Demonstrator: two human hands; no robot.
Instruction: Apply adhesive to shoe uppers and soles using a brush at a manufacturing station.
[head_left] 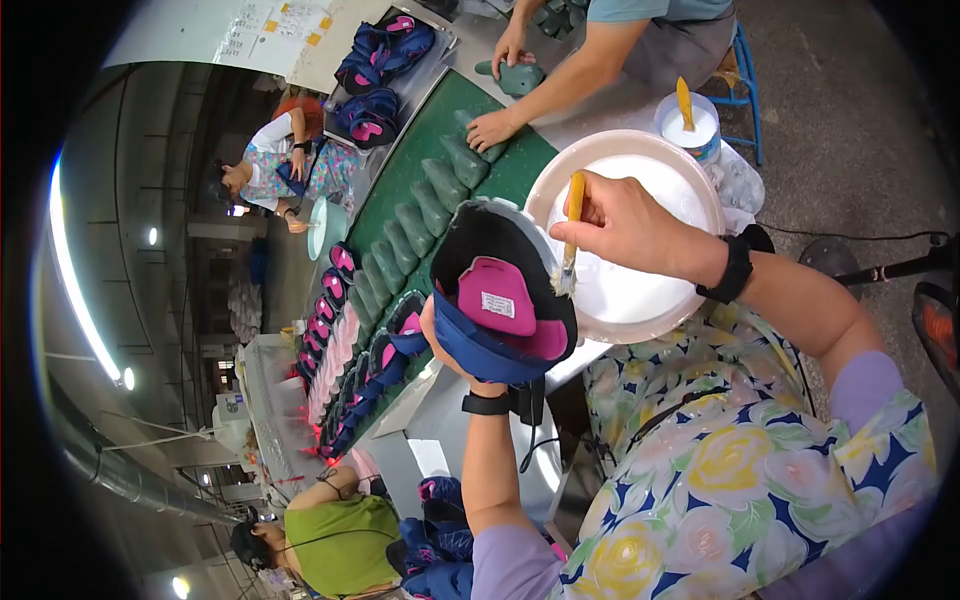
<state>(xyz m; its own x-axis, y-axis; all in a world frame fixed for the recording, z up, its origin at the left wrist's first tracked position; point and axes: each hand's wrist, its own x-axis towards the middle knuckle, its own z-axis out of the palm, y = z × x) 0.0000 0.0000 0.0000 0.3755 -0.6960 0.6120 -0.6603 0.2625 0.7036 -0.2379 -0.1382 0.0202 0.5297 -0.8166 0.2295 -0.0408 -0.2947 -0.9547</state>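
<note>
My left hand [431, 330] is closed around a dark blue shoe upper [470, 345] from beneath and its left side, so most of my fingers are hidden. The upper's opening faces up, showing a black lining and a pink inner piece with a white label. My right hand [640, 228] pinches the yellow handle of a brush [575, 205]. Its whitish bristles touch the right rim of the upper. Behind and under my right hand stands a wide pale pink basin [545, 180] of white liquid.
A green conveyor belt [425, 150] carries rows of grey-green shoe pieces and blue-and-pink uppers. Across it, a co-worker's hand [493, 130] touches one piece. A white bucket [690, 125] holding another brush stands beyond the basin. Other people work at the left. Blue uppers [435, 550] lie below.
</note>
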